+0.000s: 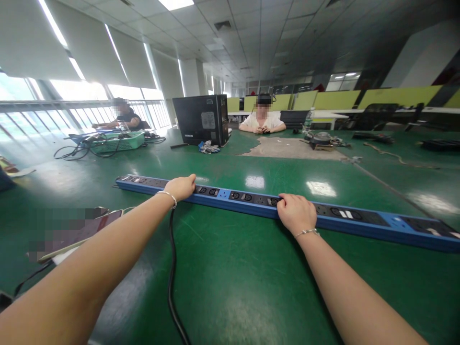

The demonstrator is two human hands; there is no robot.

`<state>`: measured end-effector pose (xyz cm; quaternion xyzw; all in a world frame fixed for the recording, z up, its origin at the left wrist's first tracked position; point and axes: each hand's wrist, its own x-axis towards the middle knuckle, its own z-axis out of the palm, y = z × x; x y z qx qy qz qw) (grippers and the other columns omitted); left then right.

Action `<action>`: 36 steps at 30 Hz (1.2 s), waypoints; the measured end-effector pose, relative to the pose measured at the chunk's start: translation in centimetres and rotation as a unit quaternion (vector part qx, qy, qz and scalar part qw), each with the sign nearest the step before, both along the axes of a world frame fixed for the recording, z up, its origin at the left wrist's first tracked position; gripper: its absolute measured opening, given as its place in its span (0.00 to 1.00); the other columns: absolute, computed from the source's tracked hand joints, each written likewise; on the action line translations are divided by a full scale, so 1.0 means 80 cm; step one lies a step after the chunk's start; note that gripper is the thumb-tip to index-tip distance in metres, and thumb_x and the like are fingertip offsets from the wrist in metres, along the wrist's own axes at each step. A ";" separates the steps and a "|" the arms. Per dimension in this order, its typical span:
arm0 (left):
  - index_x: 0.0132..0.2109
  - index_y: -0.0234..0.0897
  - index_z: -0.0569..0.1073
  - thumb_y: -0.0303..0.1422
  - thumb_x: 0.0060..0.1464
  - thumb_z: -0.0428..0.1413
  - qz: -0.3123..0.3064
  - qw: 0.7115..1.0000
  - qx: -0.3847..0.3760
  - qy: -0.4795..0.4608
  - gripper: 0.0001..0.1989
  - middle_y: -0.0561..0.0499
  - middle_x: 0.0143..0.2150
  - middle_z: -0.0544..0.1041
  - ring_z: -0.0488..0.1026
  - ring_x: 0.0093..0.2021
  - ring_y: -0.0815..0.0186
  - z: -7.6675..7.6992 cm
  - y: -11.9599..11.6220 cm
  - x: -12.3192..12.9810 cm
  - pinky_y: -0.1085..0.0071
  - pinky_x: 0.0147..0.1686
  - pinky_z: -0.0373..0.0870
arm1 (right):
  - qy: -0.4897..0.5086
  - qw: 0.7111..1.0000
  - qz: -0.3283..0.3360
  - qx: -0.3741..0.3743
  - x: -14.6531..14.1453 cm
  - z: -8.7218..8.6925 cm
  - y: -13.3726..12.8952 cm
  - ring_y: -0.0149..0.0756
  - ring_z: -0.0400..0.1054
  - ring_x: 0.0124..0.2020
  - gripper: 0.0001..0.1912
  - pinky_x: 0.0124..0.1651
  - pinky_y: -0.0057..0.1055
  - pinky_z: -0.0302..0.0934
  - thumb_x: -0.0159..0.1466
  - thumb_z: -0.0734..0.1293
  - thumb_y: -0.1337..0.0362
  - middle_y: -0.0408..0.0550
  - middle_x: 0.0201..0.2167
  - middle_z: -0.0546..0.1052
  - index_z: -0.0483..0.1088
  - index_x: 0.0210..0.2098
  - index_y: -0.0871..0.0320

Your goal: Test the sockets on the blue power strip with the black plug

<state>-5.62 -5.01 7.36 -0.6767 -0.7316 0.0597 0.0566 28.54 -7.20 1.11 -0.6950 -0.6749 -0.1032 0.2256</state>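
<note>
A long blue power strip [247, 205] with black sockets lies across the green table, slanting from the left down to the right edge of the view. My left hand [181, 187] is closed round its left part, thumb over the top. Further right, my right hand [297, 211] grips the strip near its middle, the fingers bent over the far side and mostly hidden. A black cable [172, 268] runs from below my left wrist toward the bottom of the view.
Beyond the strip stand a black computer case [201, 120], gloves [209, 147], a green basket [117, 142] with cables and a bottle [309, 120]. A dark red book [86, 230] lies left. Two people [261, 120] sit across the table and at the far left.
</note>
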 end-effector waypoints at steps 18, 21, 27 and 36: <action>0.44 0.38 0.68 0.41 0.56 0.41 0.003 0.995 0.076 -0.061 0.18 0.43 0.40 0.77 0.74 0.41 0.58 0.037 0.003 0.002 0.67 0.37 0.66 | 0.000 0.999 0.011 0.031 0.000 -0.002 -0.002 0.38 0.67 0.43 0.17 0.43 0.34 0.54 0.60 0.56 0.65 0.45 0.42 0.77 0.74 0.41 0.54; 0.41 0.39 0.69 0.42 0.54 0.44 -0.051 0.993 0.050 -0.092 0.16 0.46 0.38 0.78 0.74 0.38 0.61 0.036 0.001 0.032 0.70 0.36 0.66 | 0.003 1.000 0.009 0.022 -0.001 -0.001 -0.001 0.38 0.67 0.43 0.17 0.43 0.34 0.53 0.60 0.56 0.65 0.45 0.42 0.77 0.74 0.41 0.53; 0.40 0.39 0.70 0.42 0.53 0.44 -0.090 0.991 0.032 -0.089 0.16 0.46 0.38 0.78 0.74 0.39 0.61 0.018 0.009 0.085 0.69 0.37 0.66 | 0.007 1.000 0.012 0.016 -0.001 0.000 -0.002 0.38 0.66 0.44 0.17 0.44 0.34 0.53 0.60 0.56 0.65 0.45 0.42 0.77 0.74 0.41 0.53; 0.43 0.38 0.70 0.40 0.54 0.43 -0.087 0.994 0.016 -0.062 0.16 0.42 0.42 0.77 0.74 0.43 0.58 0.021 0.011 0.103 0.66 0.38 0.68 | 0.005 0.999 0.011 0.032 -0.001 -0.002 -0.001 0.38 0.67 0.43 0.17 0.44 0.35 0.53 0.60 0.56 0.65 0.45 0.41 0.77 0.74 0.40 0.53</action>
